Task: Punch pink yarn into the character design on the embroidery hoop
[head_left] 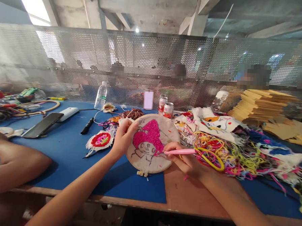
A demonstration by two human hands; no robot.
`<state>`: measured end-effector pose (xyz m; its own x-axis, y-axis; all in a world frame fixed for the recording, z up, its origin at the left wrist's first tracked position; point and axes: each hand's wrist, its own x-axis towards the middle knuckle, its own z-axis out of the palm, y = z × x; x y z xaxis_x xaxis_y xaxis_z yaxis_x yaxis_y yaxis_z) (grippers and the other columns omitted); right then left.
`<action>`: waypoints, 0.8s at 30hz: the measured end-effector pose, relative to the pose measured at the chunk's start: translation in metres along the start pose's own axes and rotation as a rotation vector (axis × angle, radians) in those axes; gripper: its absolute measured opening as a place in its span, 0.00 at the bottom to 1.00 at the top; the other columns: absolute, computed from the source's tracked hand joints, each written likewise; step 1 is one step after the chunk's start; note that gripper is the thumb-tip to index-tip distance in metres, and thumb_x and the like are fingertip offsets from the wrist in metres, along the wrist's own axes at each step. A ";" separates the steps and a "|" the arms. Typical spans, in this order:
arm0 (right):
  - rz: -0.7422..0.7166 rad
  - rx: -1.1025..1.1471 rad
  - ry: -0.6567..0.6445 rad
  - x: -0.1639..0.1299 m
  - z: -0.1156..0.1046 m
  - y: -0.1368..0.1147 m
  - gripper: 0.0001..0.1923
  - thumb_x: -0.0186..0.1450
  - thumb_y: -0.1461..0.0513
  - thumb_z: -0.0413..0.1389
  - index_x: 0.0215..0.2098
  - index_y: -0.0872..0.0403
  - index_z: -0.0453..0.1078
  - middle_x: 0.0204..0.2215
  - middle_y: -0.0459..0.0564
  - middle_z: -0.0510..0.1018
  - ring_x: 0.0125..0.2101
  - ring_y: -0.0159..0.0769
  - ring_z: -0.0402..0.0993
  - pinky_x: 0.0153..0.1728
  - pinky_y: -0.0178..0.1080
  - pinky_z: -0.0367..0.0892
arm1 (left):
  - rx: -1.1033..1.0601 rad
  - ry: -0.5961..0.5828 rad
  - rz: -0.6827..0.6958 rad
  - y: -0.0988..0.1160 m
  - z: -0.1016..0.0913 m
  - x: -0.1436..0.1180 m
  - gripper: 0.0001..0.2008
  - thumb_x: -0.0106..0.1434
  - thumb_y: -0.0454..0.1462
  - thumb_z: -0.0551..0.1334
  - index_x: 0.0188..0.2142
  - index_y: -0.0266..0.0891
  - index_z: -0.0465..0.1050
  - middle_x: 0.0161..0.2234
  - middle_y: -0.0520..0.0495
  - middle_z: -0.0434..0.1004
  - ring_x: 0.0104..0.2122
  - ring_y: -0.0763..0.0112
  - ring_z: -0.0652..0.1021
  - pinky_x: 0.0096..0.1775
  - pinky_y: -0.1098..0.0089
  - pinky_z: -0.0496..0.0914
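Note:
My left hand grips the left rim of a round embroidery hoop, holding it tilted up above the table. The white cloth in it bears a drawn cartoon figure whose hood is filled with magenta stitching. Closed round a pink punch needle pen, my right hand is at the hoop's right side. The pen's tip is close to the right edge of the magenta part; whether it pierces the cloth I cannot tell. A bit of pink yarn shows below my right hand.
Tangled yarn and cloth pieces heap up at right, before stacked brown sheets. Behind the hoop stand drink cans and a bottle. A phone and a round stitched patch lie left, near another person's arm.

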<state>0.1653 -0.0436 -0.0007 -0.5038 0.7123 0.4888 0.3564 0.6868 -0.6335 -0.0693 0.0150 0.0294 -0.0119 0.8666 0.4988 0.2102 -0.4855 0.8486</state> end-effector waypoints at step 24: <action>-0.104 -0.205 0.050 0.006 0.013 0.004 0.07 0.66 0.62 0.49 0.39 0.50 0.68 0.34 0.49 0.74 0.37 0.36 0.69 0.39 0.40 0.65 | 0.089 0.015 0.070 0.001 -0.001 -0.002 0.15 0.60 0.43 0.57 0.22 0.38 0.57 0.19 0.57 0.51 0.21 0.77 0.56 0.23 0.75 0.52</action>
<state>0.1538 -0.0386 -0.0078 -0.5083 0.6390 0.5774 0.4593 0.7683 -0.4459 -0.0701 0.0131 0.0292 -0.0089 0.8287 0.5596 0.2972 -0.5322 0.7928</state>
